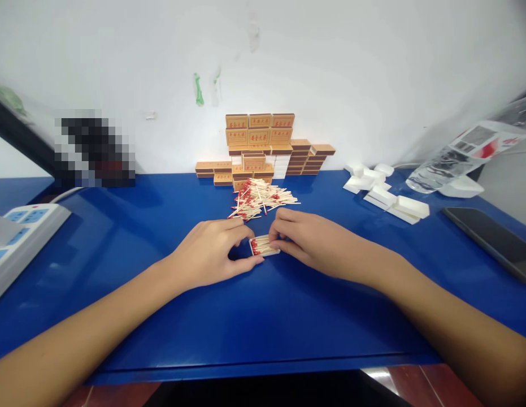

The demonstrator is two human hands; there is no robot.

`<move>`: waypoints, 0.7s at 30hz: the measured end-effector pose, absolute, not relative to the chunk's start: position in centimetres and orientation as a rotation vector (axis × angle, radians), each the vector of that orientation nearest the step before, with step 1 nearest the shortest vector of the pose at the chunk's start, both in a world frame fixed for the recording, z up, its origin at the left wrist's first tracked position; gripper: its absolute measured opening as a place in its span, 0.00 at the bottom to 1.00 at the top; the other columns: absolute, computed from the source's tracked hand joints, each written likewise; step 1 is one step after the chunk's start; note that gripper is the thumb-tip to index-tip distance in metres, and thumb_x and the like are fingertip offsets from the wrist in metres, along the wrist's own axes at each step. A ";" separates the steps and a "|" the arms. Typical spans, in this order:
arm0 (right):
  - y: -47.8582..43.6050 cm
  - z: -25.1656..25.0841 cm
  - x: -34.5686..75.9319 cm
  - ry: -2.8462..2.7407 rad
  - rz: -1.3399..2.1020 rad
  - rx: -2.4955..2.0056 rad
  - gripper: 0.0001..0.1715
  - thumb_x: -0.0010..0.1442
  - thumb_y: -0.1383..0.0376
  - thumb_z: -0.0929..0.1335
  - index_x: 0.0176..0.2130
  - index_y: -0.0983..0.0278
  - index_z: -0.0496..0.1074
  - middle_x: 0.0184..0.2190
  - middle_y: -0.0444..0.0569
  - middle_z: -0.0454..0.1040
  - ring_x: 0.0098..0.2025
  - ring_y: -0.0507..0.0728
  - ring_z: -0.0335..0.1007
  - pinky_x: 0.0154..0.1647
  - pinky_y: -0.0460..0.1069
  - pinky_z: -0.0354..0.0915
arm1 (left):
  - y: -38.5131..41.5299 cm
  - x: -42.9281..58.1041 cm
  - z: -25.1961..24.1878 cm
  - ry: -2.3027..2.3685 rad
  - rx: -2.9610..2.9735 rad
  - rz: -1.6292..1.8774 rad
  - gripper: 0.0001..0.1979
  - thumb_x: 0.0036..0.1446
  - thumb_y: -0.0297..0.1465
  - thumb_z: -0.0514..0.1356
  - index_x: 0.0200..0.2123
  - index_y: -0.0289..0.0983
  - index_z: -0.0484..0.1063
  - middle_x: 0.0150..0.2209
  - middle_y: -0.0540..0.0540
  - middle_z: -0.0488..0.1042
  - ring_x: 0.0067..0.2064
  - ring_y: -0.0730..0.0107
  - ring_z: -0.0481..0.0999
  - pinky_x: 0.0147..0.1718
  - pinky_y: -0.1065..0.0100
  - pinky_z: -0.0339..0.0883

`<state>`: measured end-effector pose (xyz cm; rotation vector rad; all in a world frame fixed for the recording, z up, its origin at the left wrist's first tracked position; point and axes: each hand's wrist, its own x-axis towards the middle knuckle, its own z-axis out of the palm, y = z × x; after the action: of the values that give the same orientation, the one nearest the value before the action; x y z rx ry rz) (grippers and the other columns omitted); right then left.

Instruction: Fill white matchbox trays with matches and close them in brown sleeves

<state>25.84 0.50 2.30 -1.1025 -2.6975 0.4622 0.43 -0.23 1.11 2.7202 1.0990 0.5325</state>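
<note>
A small white matchbox tray (271,254) filled with red-tipped matches (261,245) lies on the blue table in front of me. My left hand (216,249) steadies its left end, the index finger at the far edge and the thumb at the near edge. The fingertips of my right hand (299,234) are pinched together over the matches at the tray's right end, covering part of them. Just beyond the tray spreads a loose heap of matches (263,198), their red heads mostly to the left.
Matchboxes (259,137) are stacked against the wall behind the heap. White empty trays (381,195) lie at the right, beside a clear plastic bottle (440,164) and a black phone (491,237). A power strip (46,226) stands at the left on the blue table (263,328).
</note>
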 end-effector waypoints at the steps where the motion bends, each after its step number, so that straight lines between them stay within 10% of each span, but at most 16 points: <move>1: 0.4 2.3 25.8 -2.695 0.475 -1.104 0.10 0.75 0.64 0.65 0.43 0.63 0.74 0.42 0.50 0.72 0.38 0.57 0.70 0.40 0.52 0.64 | -0.2 0.4 1.1 1.098 2.721 0.535 0.14 0.65 0.43 0.66 0.43 0.37 0.79 0.34 0.49 0.76 0.32 0.69 0.74 0.31 0.67 0.65; 21: 0.7 2.5 25.9 -2.601 0.467 -0.986 0.08 0.73 0.66 0.68 0.43 0.63 0.78 0.38 0.48 0.71 0.36 0.54 0.68 0.36 0.50 0.61 | -0.1 0.4 1.0 1.083 2.731 0.548 0.14 0.64 0.42 0.67 0.44 0.37 0.78 0.34 0.50 0.75 0.31 0.70 0.73 0.31 0.68 0.64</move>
<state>25.89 0.66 2.48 -0.9860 -2.6015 0.4670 0.40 -0.15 1.02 2.7306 1.0832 0.5477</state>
